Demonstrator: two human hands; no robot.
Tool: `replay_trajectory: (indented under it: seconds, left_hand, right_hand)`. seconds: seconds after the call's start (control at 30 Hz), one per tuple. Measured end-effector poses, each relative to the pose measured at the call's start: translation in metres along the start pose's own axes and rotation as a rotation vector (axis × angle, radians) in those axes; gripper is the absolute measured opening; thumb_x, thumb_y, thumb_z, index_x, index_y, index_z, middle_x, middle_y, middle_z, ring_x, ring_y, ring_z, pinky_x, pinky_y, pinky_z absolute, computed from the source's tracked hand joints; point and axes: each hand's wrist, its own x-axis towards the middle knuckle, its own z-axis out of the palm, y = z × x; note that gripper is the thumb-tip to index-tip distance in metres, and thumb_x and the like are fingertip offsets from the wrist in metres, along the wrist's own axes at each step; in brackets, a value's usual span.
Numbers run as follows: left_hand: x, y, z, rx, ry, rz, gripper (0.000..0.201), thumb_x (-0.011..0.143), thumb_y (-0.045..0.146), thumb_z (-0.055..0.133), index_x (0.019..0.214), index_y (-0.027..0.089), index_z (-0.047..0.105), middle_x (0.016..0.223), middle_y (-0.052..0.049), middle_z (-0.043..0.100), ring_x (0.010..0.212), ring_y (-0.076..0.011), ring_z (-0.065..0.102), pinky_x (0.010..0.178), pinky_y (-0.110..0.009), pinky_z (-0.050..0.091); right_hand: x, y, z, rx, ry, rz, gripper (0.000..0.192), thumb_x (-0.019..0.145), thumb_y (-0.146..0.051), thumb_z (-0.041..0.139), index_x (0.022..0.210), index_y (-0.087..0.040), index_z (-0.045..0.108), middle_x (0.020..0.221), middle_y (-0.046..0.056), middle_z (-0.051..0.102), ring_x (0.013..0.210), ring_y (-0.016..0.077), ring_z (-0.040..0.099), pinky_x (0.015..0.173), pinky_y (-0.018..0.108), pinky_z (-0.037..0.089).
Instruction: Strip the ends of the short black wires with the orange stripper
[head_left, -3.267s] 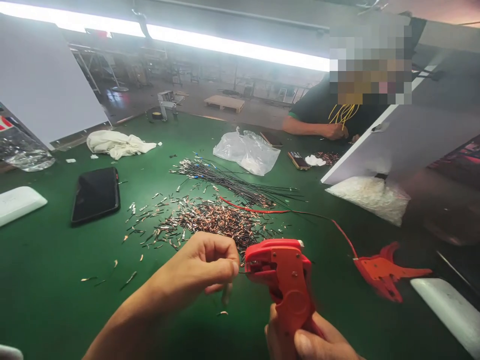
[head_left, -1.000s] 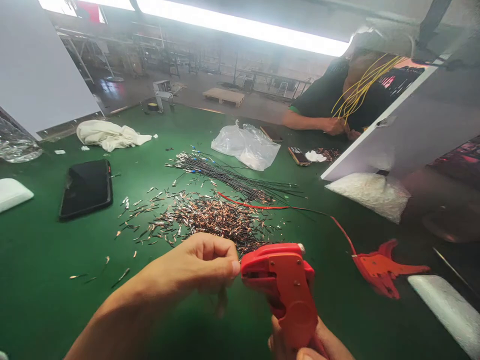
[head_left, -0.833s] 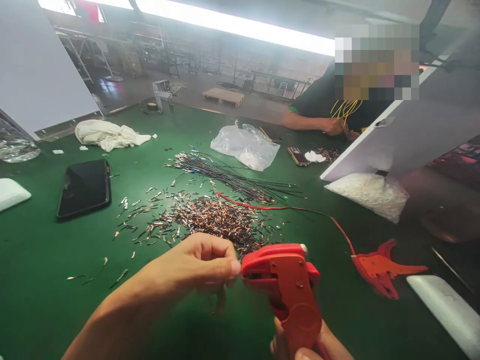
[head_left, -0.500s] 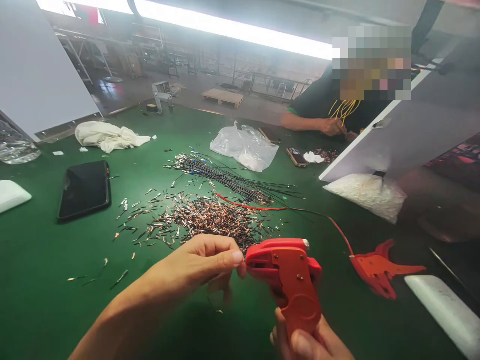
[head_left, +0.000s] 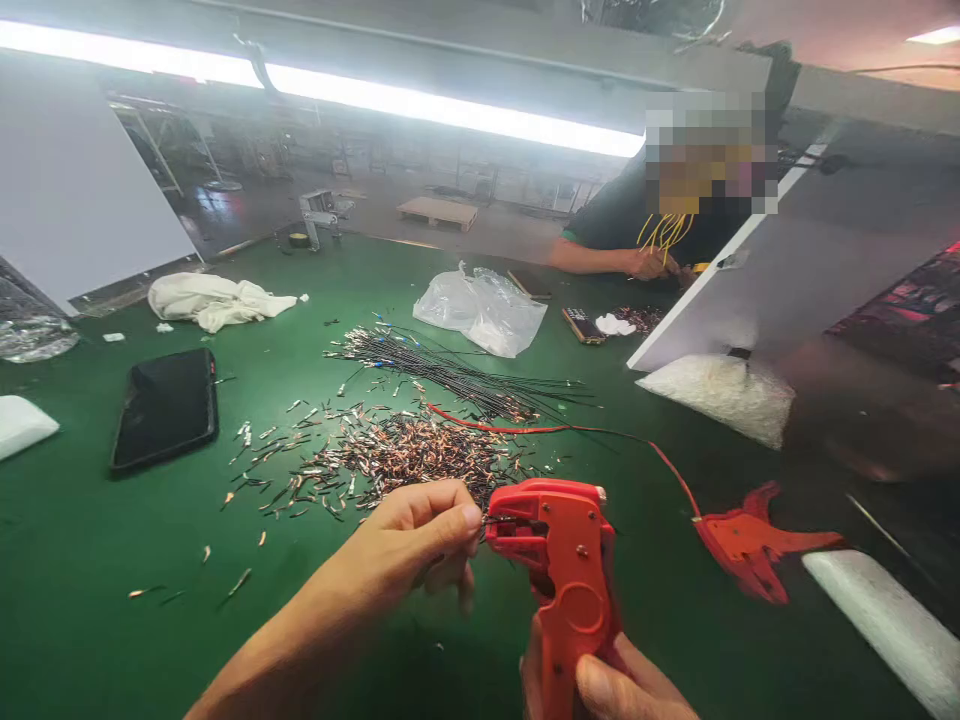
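Note:
My left hand point(head_left: 424, 545) pinches a thin black wire point(head_left: 496, 519) between thumb and index finger; most of the wire is hidden. Its visible end lies in the jaws of a red wire stripper point(head_left: 574, 570). Around the stripper's handle my right hand point(head_left: 619, 685) is closed, thumb on the near side. Just behind both, a heap of short black and copper wire scraps point(head_left: 420, 450) lies on the green table point(head_left: 315, 640). Beyond the heap rests a bundle of long black wires point(head_left: 457, 370) with metal ends.
A second red hand tool point(head_left: 757, 540) lies right, near a red cord point(head_left: 517, 430). A phone point(head_left: 165, 410) and white cloth point(head_left: 217, 300) are left. Plastic bags point(head_left: 480, 310) lie behind. Across the table, a person's hand point(head_left: 649, 264) holds yellow wires. A white panel point(head_left: 720, 270) stands right.
The view has tilted upward a little. My fingertips and the stripper's jaws have drawn slightly apart, and the black wire now shows in the jaw opening. The stripper sits slightly further left.

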Motion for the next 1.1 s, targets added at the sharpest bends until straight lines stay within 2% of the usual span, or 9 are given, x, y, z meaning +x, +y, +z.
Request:
replay_trajectory:
  seconds: [0.17,0.27,0.37,0.47,0.6,0.77,0.93,1.1]
  left_hand:
    - [-0.001,0.004,-0.002,0.055,0.013,0.015,0.042,0.081,0.051,0.07,0.065,0.018,0.051,0.049,0.009,0.037,0.047,-0.0071,0.04,0.056,-0.023,0.049]
    - [0.001,0.005,-0.002,0.104,0.026,0.037,0.043,0.079,0.053,0.071,0.064,0.018,0.05,0.046,0.008,0.038,0.048,-0.0087,0.044,0.055,-0.022,0.047]
    - [0.001,0.008,0.0,0.122,0.041,0.046,0.043,0.075,0.054,0.073,0.066,0.018,0.051,0.047,0.009,0.039,0.048,-0.0086,0.042,0.057,-0.024,0.047]
    - [-0.002,0.013,0.003,0.161,0.037,0.042,0.042,0.075,0.054,0.071,0.067,0.019,0.05,0.051,0.008,0.041,0.051,-0.0095,0.044,0.057,-0.024,0.045]
    - [-0.008,0.023,0.002,0.342,0.036,0.045,0.035,0.081,0.047,0.064,0.069,0.018,0.05,0.062,0.003,0.053,0.06,-0.011,0.048,0.06,-0.024,0.038]
    - [-0.015,0.03,-0.003,0.544,0.009,0.043,0.03,0.085,0.043,0.055,0.07,0.018,0.052,0.068,0.003,0.05,0.066,-0.0127,0.043,0.062,-0.026,0.035]
    - [-0.016,0.03,-0.005,0.51,-0.033,-0.015,0.028,0.082,0.041,0.056,0.066,0.018,0.05,0.066,0.002,0.051,0.065,-0.0135,0.046,0.063,-0.026,0.036]
    - [-0.018,0.031,-0.007,0.39,-0.092,-0.06,0.027,0.081,0.036,0.06,0.065,0.018,0.049,0.063,0.003,0.05,0.062,-0.0118,0.047,0.06,-0.024,0.035]
  right_hand:
    - [0.005,0.006,-0.004,0.023,-0.034,-0.021,0.05,0.087,-0.063,0.061,0.087,-0.013,0.063,0.071,0.0,0.048,0.062,0.0113,0.043,0.063,0.025,0.033]
    - [0.007,0.011,-0.008,-0.076,-0.055,-0.066,0.052,0.087,-0.064,0.059,0.087,-0.012,0.063,0.07,0.0,0.048,0.06,0.011,0.041,0.058,0.024,0.031]
    - [0.008,0.015,-0.011,-0.144,-0.09,-0.11,0.052,0.087,-0.064,0.056,0.087,-0.012,0.063,0.068,0.001,0.048,0.059,0.0111,0.041,0.054,0.024,0.03]
    - [0.007,0.015,-0.011,-0.157,-0.071,-0.076,0.055,0.087,-0.066,0.055,0.086,-0.012,0.063,0.07,0.001,0.049,0.06,0.0113,0.041,0.055,0.024,0.03]
    - [0.003,0.013,-0.006,-0.098,-0.025,-0.002,0.052,0.086,-0.064,0.058,0.088,-0.013,0.062,0.072,0.001,0.047,0.062,0.0115,0.04,0.058,0.024,0.032]
    - [0.003,0.008,-0.004,-0.077,-0.029,-0.009,0.051,0.085,-0.064,0.059,0.087,-0.013,0.061,0.071,0.0,0.044,0.062,0.0112,0.039,0.057,0.024,0.032]
    - [0.006,0.008,-0.001,-0.096,-0.1,-0.066,0.048,0.085,-0.062,0.061,0.085,-0.013,0.061,0.065,-0.002,0.041,0.054,0.0085,0.035,0.048,0.021,0.025]
    - [0.005,0.007,0.007,-0.07,-0.058,-0.112,0.041,0.085,-0.056,0.066,0.088,-0.016,0.056,0.065,-0.005,0.038,0.053,0.0067,0.028,0.046,0.02,0.02]
